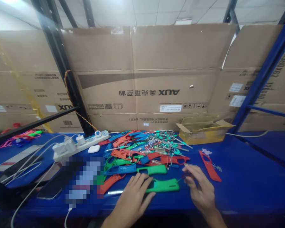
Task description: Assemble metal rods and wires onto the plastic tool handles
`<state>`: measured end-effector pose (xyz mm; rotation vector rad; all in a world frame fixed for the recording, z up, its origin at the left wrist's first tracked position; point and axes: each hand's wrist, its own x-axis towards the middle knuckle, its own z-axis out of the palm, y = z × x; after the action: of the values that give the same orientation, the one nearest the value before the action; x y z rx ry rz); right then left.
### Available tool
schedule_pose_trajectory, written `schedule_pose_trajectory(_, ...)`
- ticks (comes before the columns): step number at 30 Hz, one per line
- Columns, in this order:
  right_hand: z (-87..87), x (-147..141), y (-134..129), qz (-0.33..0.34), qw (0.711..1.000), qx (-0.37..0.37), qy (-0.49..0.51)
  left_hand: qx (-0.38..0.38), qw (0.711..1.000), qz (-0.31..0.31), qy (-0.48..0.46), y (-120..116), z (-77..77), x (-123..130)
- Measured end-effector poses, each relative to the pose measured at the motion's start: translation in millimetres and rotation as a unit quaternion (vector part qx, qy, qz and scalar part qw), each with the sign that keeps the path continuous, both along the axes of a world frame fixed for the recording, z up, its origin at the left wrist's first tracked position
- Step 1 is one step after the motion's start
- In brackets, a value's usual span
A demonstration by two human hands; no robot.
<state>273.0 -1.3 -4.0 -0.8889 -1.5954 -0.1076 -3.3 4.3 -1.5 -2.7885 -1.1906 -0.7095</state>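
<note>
My left hand (136, 193) is closed around a green long-nosed lighter (166, 186) lying on the blue table. Its metal tube sticks out to the left, under my wrist. At the lighter's right end, my right hand (200, 188) pinches a small dark red piece (186, 174) with what looks like a thin shaft pointing at the handle; its kind is blurred. Just behind lies another green handle (156, 169), beside a blue handle shell (121, 169). A heap of red, blue and green shells and metal lighter tubes (161, 142) spreads behind my hands.
Right of my right hand lies a red handle shell (210, 167) with small pale parts (205, 152). An open cardboard box (201, 136) stands at the back. To the left are a power strip (85, 144), a white earphone case (94, 148), phones and cables. Cardboard walls the back.
</note>
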Motion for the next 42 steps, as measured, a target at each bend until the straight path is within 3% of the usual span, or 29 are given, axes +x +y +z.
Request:
schedule_pose_trajectory(8,-8.6,-1,1,-0.009,0.999,-0.032,0.043,0.013,1.000,0.001,-0.005,0,-1.3,0)
schedule_pose_trajectory(18,2.0,0,1,-0.019,1.000,0.016,-0.013,0.010,1.000,-0.002,-0.008,0,1.5,0)
schedule_pose_trajectory(29,-10.6,0,2,0.002,0.996,-0.035,0.081,0.000,1.000,-0.001,0.002,-1,2.2,1)
schedule_pose_trajectory(34,-7.6,2,2,0.001,0.999,-0.001,0.040,0.005,1.000,-0.002,-0.005,0,2.3,0)
schedule_pose_trajectory(42,-4.5,-2,0,0.006,0.999,-0.021,0.023,0.001,1.000,-0.004,0.001,1,-0.1,0)
